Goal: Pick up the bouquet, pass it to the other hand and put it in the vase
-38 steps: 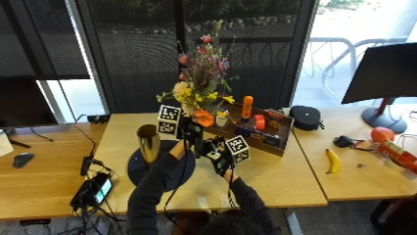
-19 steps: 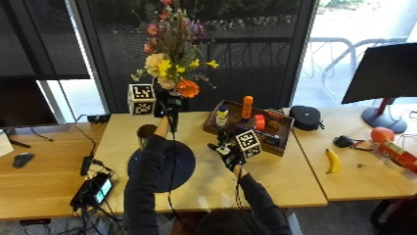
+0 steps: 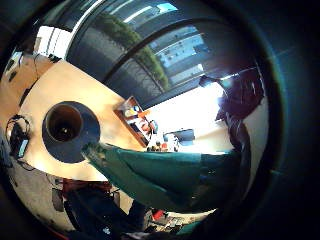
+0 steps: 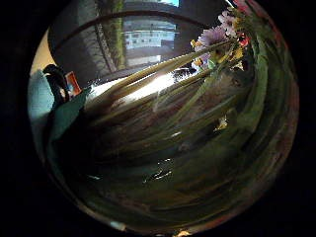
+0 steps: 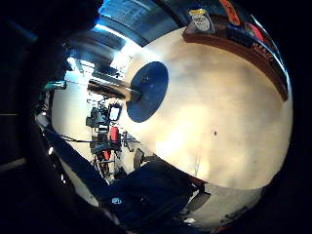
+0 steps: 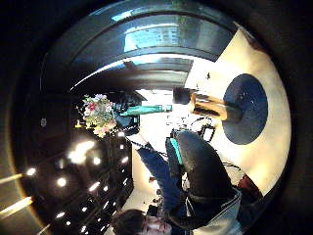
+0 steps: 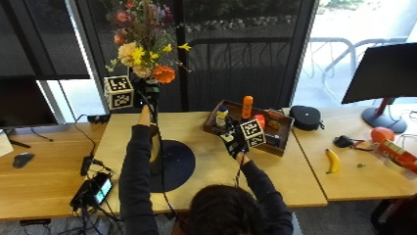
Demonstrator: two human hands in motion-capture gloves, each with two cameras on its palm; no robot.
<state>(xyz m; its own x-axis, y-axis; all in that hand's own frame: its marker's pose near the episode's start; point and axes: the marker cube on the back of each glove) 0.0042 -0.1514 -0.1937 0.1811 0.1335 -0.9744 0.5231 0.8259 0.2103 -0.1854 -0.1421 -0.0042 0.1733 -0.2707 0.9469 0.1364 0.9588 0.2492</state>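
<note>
My left hand [image 7: 151,96] is raised high above the table and grips the stems of the bouquet [image 7: 140,44], whose yellow, orange and pink flowers point upward. The stems [image 4: 163,123] fill the left thumb side palm view. The vase [image 3: 64,122] stands on a dark round mat [image 7: 179,166] straight below that hand, its mouth showing. In the outside view my left forearm hides nearly all of the vase. My right hand [image 7: 232,142] hovers low over the table beside the tray and holds nothing. It also sees the vase [image 6: 210,105] and the bouquet [image 6: 98,115].
A wooden tray [image 7: 277,144] with bottles stands behind my right hand. A banana [image 7: 333,160], a black round case [image 7: 305,117] and a monitor [image 7: 384,73] are at the right. A phone with cables [image 7: 94,188] lies at the table's left edge.
The bouquet has gone from both hands near the tray to my left hand alone, which has lifted it high over the vase. My right hand has let go and stayed low by the tray.
</note>
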